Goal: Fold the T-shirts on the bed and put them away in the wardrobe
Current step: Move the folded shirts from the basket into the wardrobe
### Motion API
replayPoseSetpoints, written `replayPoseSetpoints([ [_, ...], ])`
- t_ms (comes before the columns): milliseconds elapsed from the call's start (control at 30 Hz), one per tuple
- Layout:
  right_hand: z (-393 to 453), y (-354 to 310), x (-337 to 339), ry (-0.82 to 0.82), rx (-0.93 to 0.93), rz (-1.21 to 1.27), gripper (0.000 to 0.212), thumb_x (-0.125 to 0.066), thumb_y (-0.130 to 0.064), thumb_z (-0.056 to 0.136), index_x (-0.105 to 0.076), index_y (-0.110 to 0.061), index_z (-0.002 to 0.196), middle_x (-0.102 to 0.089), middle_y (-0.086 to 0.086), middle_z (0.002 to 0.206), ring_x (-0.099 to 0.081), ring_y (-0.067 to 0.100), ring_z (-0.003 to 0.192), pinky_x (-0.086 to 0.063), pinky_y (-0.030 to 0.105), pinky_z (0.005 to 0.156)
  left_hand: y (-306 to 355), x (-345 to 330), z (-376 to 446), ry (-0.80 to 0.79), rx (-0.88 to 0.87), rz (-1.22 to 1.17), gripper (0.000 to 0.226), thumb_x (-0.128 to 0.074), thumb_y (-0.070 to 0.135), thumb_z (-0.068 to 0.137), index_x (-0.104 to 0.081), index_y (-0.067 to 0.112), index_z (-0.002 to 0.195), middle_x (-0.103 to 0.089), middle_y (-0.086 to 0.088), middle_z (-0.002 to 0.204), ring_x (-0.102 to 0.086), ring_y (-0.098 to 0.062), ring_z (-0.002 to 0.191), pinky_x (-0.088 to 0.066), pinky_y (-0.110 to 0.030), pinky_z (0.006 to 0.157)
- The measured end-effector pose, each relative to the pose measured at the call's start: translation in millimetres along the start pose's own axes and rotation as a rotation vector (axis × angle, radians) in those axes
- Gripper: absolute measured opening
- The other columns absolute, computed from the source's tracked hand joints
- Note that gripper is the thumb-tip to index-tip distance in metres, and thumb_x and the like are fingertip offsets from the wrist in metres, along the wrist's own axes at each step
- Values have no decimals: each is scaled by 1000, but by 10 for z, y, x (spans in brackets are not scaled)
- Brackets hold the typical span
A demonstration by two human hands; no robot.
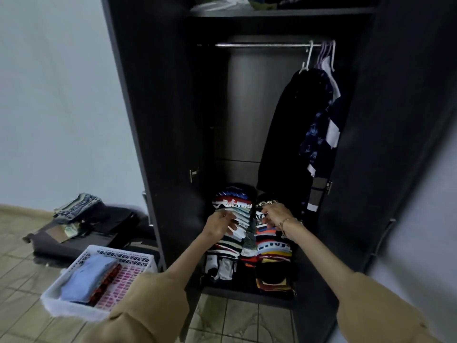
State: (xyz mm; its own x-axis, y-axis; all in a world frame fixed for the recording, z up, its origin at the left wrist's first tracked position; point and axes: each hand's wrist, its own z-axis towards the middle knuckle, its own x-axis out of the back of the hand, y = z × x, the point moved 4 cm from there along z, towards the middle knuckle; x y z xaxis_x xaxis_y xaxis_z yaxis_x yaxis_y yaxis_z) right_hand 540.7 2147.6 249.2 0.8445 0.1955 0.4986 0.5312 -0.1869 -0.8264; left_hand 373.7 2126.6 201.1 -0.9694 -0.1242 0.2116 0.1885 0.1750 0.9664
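Open dark wardrobe (158, 120) holding 2 stacks of folded T-shirts (233, 233) on its floor. Left hand (218, 225) rests against the left stack, fingers curled into the folded edges; right hand (275, 215) touches the right stack (273, 248), fingers bent, grip unclear. A white basket (74, 309) with folded shirts (86, 278) sits by the left sleeve. Hung garments (319, 125) occupy the rail.

Wardrobe floor (247, 289): two folded T-shirt stacks (272, 246) side by side. Tiled floor (235, 318): dark pile (81, 233).
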Motion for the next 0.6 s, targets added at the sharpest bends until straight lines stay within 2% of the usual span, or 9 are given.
replayPoseSetpoints([
  [133, -218, -72, -377, -25, -1, 40, 18, -41, -18, 97, -54, -7, 96, -55, 3, 61, -44, 14, 46, -45, 19, 50, -139, 387, -212, 12, -19, 14, 22, -35, 6, 101, -56, 1, 97, -58, -7, 70, -54, -16, 55, -46, -21, 51],
  [233, -368, -232, -777, -36, 19, 28, 15, -42, -15, 95, -54, -7, 93, -54, 3, 61, -44, 14, 46, -37, 17, 43, -330, 846, -365, 34, 0, 39, 26, -37, 8, 101, -58, 0, 88, -57, -7, 61, -53, -8, 42, -42, -18, 44],
  [300, -503, -385, -1060, -64, 40, 37, 18, -42, -13, 95, -54, -7, 82, -52, 3, 61, -43, 14, 46, -32, 13, 33, -457, 1205, -451, 57, 10, 46, 30, -36, 6, 101, -56, 4, 79, -58, -3, 54, -51, -5, 35, -41, -19, 41],
  [367, -633, -545, -1436, -93, 45, 66, 23, -43, -11, 95, -51, -11, 73, -51, 4, 61, -42, 14, 47, -30, 12, 30, -589, 1632, -565, 65, 33, 54, 26, -37, 6, 101, -55, 3, 83, -59, -4, 57, -52, -6, 36, -42, -20, 41],
  [467, -781, -790, -1977, -114, 70, 62, 17, -45, -12, 93, -52, -10, 79, -53, 3, 60, -43, 13, 45, -29, 12, 31, -737, 2226, -731, 88, 58, 83, 24, -36, 8, 102, -54, 0, 90, -56, -9, 62, -49, -3, 31, -35, -12, 37],
  [600, -936, -1069, -2738, -169, 73, 46, 19, -45, -13, 94, -50, -14, 76, -55, 2, 61, -45, 6, 32, -25, 12, 27, -979, 2955, -962, 162, 110, 35, 21, -37, 6, 100, -56, -2, 92, -58, -9, 58, -51, -5, 32, -42, -16, 40],
])
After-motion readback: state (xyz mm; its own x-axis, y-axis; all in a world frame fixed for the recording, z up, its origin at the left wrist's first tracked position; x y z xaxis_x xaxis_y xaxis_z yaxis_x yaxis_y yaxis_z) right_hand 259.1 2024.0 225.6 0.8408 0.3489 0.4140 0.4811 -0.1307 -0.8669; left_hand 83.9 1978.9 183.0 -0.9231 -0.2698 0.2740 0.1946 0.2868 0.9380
